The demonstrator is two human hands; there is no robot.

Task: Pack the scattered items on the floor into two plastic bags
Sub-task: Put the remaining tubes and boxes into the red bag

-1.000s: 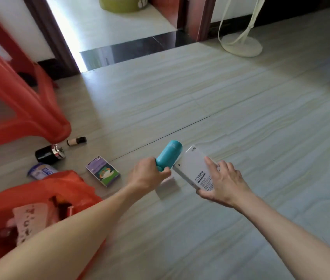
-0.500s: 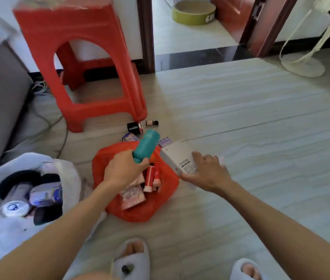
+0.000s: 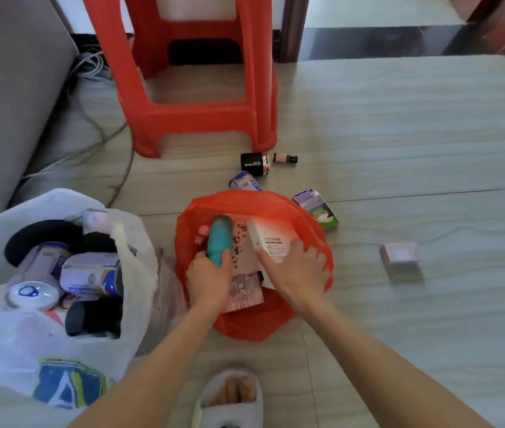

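My left hand (image 3: 209,278) grips a teal cylinder (image 3: 219,242) and holds it inside the mouth of the red plastic bag (image 3: 310,217). My right hand (image 3: 299,270) holds a white box (image 3: 268,237) over the same bag, fingers spread on its top. Printed packets lie in the bag under them. A white plastic bag (image 3: 28,344) at the left holds cans and dark items. On the floor lie a black jar (image 3: 254,162), a small bottle (image 3: 285,158), a blue pack (image 3: 245,182), a purple-green box (image 3: 317,210) and a pink box (image 3: 401,261).
A red plastic stool (image 3: 195,88) stands just behind the bags. A grey sofa side (image 3: 7,88) and loose cables (image 3: 96,134) are at the left. My slippered foot (image 3: 231,396) is at the bottom edge. A doorway lies beyond the stool.
Both hands carried the teal cylinder and the white box from the open floor to the left, and now hold them down in the red bag. The view tilted downward.
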